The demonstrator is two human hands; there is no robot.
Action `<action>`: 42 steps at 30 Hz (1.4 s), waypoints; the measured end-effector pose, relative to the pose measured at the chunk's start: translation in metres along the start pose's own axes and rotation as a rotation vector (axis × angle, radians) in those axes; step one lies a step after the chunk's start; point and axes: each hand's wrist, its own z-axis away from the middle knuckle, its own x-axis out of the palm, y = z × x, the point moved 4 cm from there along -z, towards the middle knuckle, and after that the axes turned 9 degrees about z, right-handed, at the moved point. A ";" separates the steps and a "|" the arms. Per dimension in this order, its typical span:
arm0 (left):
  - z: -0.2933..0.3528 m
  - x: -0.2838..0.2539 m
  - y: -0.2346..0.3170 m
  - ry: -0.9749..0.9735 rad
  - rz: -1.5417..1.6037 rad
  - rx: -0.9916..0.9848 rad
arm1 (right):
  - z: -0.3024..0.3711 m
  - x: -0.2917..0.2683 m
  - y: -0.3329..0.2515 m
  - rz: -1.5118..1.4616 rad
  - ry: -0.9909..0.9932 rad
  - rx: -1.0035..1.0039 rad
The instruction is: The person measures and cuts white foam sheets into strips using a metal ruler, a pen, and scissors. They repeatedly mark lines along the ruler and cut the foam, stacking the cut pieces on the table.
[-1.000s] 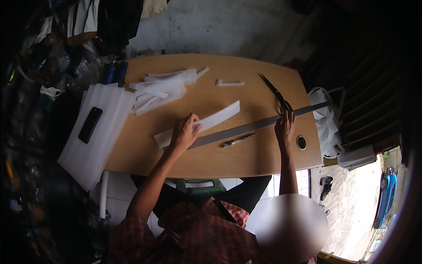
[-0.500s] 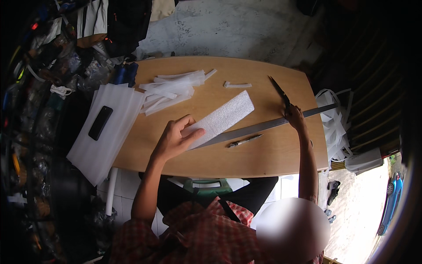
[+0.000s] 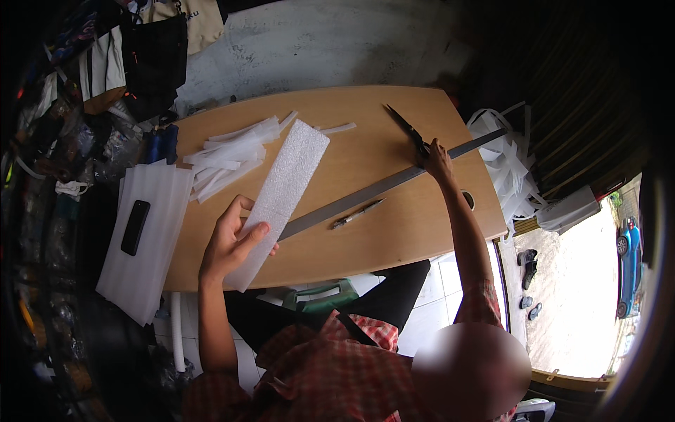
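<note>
My left hand pinches a white foam strip between thumb and fingers, near its lower end. The strip is tilted up over the table, its far end pointing away from me. My right hand is closed at the handles of black scissors, whose blades point to the far left. Just under that hand runs a long grey metal ruler, lying slantwise across the table; its near end passes behind the foam strip. A pen lies in front of the ruler.
Narrow white foam strips are heaped at the table's far left. A dark phone rests on stacked foam sheets overhanging the left edge. White strips hang beyond the right edge, near a cable hole.
The foam strip has swung more upright and come nearer me in my left hand. My right hand stays at the scissors' handles. The whole view has shifted and turned slightly.
</note>
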 end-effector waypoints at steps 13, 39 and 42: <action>-0.021 0.013 -0.001 -0.161 0.127 -0.140 | 0.004 -0.027 0.030 -1.124 -0.707 0.083; -0.055 0.006 0.047 -0.205 -0.258 -0.178 | 0.327 -0.105 -0.162 -1.234 -0.905 -0.474; -0.052 0.012 0.047 -0.216 -0.262 -0.188 | 0.317 -0.112 -0.165 -1.264 -0.964 -0.456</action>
